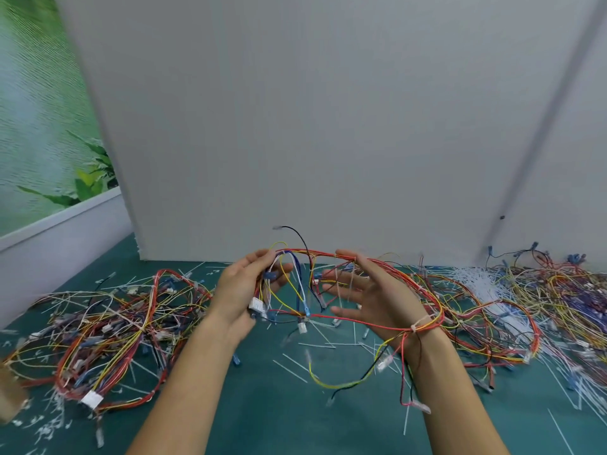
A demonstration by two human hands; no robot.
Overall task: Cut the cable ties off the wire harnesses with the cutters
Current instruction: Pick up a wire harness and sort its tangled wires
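I hold one wire harness [387, 274] of red, yellow, blue and black wires above the green table. My left hand [243, 287] grips its bunched end, fingers curled round the wires near a white connector [258, 305]. My right hand [371, 290] is spread open, fingers straight, with the red bundle draped over its back and wrist. A white cable tie [422, 323] binds the bundle at my right wrist. Loose wire ends hang below. No cutters show in the head view.
A heap of harnesses [108, 326] lies on the left, another heap [538, 290] on the right with white cable ties [483, 277] piled behind it. Cut tie pieces litter the green mat [279, 405]. A grey partition [312, 126] stands close behind.
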